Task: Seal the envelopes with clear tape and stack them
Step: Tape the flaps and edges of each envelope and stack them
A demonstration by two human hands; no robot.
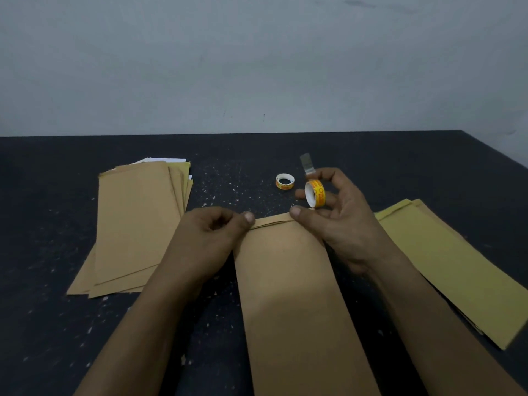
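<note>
The table (400, 167) is dark and speckled, with a grey wall behind its far edge.

1. Envelope (291, 295): brown, flat on the table at the centre, long axis running from the near edge toward the middle. The folded flap is at its far end.
2. Left hand (211, 232): at the far left corner of the envelope. The fingers are curled and the thumb tip bears on the flap edge, pinching that corner.
3. Right hand (340, 212): at the far right corner of the envelope. The thumb tip presses the flap edge. The other fingers grip the tape roll (314, 194), held on edge just above and beyond the flap.
4. Tape strip (307, 164): a short clear length stands up from the right fingertips.
5. Spare roll (285, 182): lies flat on the table, just beyond the flap and to the left of the held roll, apart from both hands.
6. Brown pile (137, 224): loosely fanned envelopes toward the left edge of the table, beside the left forearm.
7. Yellowish stack (445, 261): envelopes toward the right edge, beside the right forearm.
</note>
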